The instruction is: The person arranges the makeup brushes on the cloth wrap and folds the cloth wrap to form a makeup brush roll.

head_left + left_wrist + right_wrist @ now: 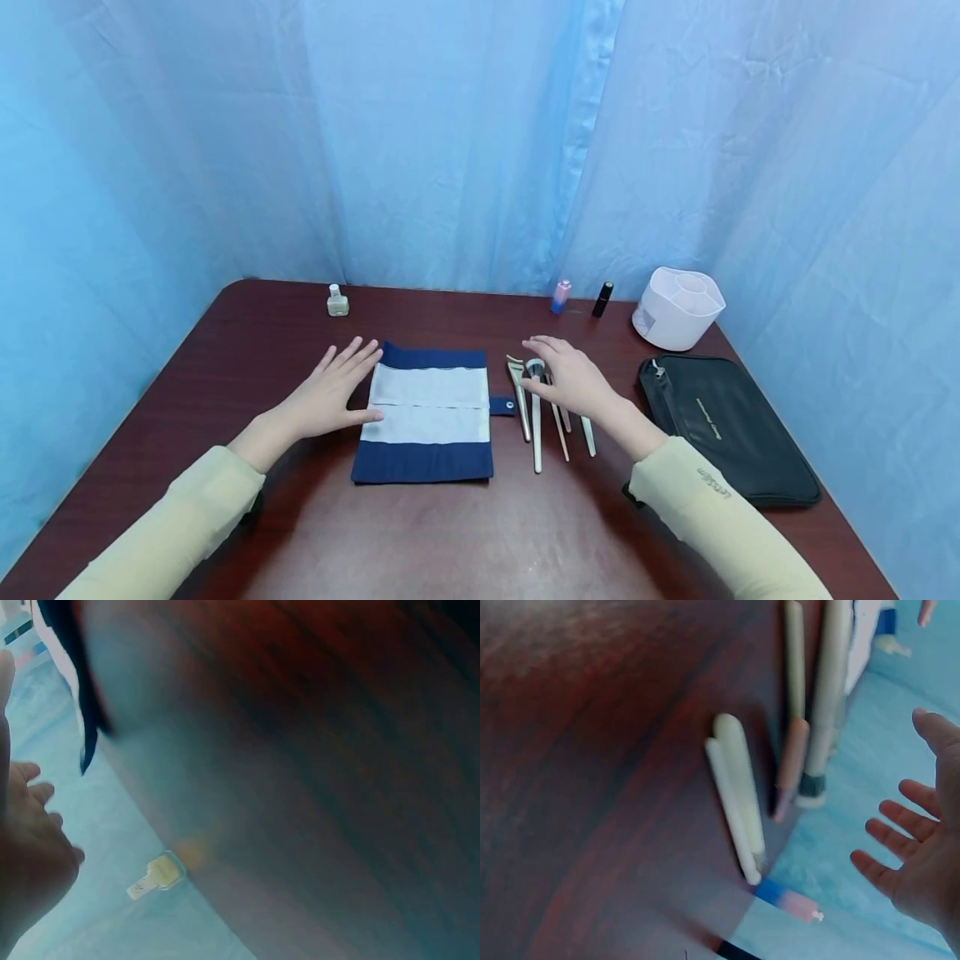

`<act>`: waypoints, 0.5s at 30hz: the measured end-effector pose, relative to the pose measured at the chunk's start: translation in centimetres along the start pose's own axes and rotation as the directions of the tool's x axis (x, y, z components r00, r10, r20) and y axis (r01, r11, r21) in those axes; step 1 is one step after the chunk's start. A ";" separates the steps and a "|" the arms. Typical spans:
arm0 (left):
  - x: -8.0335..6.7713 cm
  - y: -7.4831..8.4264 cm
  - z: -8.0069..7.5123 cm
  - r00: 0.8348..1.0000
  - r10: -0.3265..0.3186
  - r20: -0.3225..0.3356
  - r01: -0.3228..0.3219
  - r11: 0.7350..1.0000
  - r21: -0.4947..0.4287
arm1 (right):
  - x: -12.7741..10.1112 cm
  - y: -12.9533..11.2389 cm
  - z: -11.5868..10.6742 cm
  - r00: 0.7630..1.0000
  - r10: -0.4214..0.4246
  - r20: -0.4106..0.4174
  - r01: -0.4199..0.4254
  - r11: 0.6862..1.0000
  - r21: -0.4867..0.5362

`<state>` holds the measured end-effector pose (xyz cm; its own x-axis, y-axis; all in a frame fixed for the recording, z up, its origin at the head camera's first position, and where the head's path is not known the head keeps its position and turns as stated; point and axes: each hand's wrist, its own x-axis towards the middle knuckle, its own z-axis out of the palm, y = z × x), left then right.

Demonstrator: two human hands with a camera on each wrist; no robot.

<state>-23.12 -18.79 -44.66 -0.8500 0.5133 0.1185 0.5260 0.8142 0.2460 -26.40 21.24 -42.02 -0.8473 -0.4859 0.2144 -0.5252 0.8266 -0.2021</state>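
Head view: hands point(330, 392) flank brush roll point(427, 425).

Both forearms reach forward in pale yellow sleeves, bare from the wrists on. The left hand point(330, 392) lies palm down with straight fingers spread and pointing ahead, thumb stretched out to the side. The right hand point(567, 377) is also palm down, its fingers straight and loosely spread, angled inward toward the left.
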 end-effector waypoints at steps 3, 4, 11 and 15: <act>0.0 -0.3 0.3 0.998 0.043 0.048 -0.041 0.998 -0.041 | 0.2 -0.2 0.7 0.999 -0.002 0.036 0.001 1.000 0.031; 0.0 -0.4 0.4 0.997 0.054 0.058 -0.051 0.997 -0.051 | 0.3 -0.3 0.9 0.999 0.004 0.050 -0.006 0.999 0.045; 0.1 -1.7 0.8 0.991 0.056 0.125 -0.048 0.997 -0.064 | 1.0 0.3 2.0 0.992 0.030 0.121 -0.037 0.998 0.056; 0.0 -2.2 1.2 0.985 0.053 0.165 -0.040 0.996 -0.084 | 1.6 0.9 2.6 0.990 0.024 0.140 -0.038 0.994 0.098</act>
<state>-24.23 -20.27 -46.33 -0.8042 0.5937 -0.0284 0.5552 0.7673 0.3208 -28.40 20.50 -44.33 -0.8626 -0.5004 0.0740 -0.4975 0.8128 -0.3032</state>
